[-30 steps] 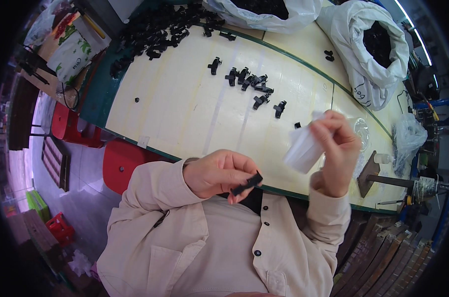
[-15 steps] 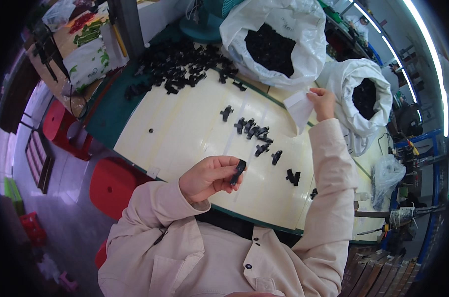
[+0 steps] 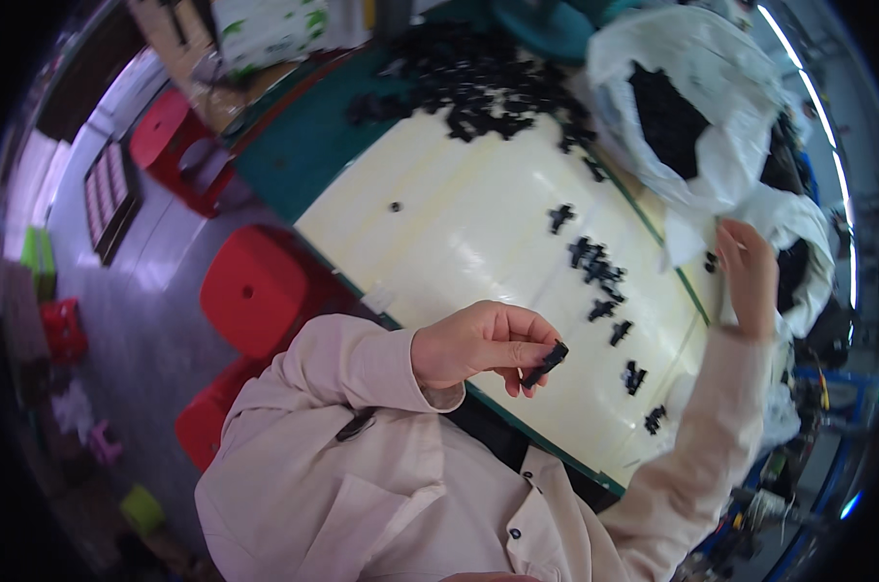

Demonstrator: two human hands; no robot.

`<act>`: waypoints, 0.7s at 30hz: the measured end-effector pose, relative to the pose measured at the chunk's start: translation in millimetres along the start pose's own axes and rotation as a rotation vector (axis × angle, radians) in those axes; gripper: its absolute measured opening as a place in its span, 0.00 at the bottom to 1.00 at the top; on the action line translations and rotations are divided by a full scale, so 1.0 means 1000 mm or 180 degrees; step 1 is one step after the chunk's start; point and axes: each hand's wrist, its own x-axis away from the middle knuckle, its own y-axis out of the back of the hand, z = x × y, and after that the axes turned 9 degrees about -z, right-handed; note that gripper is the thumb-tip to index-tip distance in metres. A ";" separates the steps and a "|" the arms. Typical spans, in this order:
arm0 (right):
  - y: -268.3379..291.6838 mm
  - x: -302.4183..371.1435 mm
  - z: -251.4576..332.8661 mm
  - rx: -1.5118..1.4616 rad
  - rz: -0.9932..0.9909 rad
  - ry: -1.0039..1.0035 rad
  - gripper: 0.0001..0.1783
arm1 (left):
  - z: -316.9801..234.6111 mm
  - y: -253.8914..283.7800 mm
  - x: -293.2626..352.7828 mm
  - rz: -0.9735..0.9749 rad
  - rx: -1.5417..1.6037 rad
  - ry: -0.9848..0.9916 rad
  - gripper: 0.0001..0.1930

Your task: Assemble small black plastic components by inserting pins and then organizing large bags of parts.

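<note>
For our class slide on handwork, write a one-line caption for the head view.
Left hand pinches a small black plastic part over a cream table; right hand reaches the white bag of parts.

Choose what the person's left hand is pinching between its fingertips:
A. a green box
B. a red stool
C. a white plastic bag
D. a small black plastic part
D: the left hand pinches a small black plastic part above the near edge of the cream table.

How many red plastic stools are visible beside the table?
2: one red stool right by the table's near edge, another farther along, near the green corner. More may be hidden.
</note>
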 end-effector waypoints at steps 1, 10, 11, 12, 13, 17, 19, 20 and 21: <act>-0.001 0.019 0.042 -0.0286 0.0106 0.0163 0.13 | -0.001 0.009 0.008 -0.0017 -0.0129 -0.0274 0.11; -0.168 0.106 0.179 -0.2125 0.0719 0.0741 0.10 | -0.003 0.076 0.086 -0.1529 0.0267 -0.2111 0.11; -0.175 0.106 0.184 -0.2048 0.0712 0.0744 0.10 | -0.003 0.082 0.092 -0.1453 0.0414 -0.2308 0.11; -0.182 0.108 0.184 -0.2050 0.0753 0.0769 0.10 | -0.005 0.081 0.095 -0.1485 0.0437 -0.2333 0.11; -0.189 0.109 0.183 -0.2012 0.0764 0.0723 0.11 | -0.008 0.078 0.098 -0.1731 0.0364 -0.2431 0.12; -0.194 0.104 0.186 -0.1724 0.0680 0.0894 0.11 | -0.020 0.080 0.100 -0.1873 0.0107 -0.2367 0.12; -0.197 0.100 0.186 -0.1583 0.0879 0.0767 0.12 | -0.028 0.081 0.097 -0.1877 -0.0124 -0.2207 0.12; -0.197 0.099 0.187 -0.1491 0.0893 0.0894 0.12 | -0.030 0.083 0.096 -0.1849 -0.0392 -0.2059 0.13; -0.197 0.097 0.188 -0.1403 0.0907 0.1015 0.12 | -0.031 0.085 0.094 -0.1852 -0.0368 -0.2008 0.13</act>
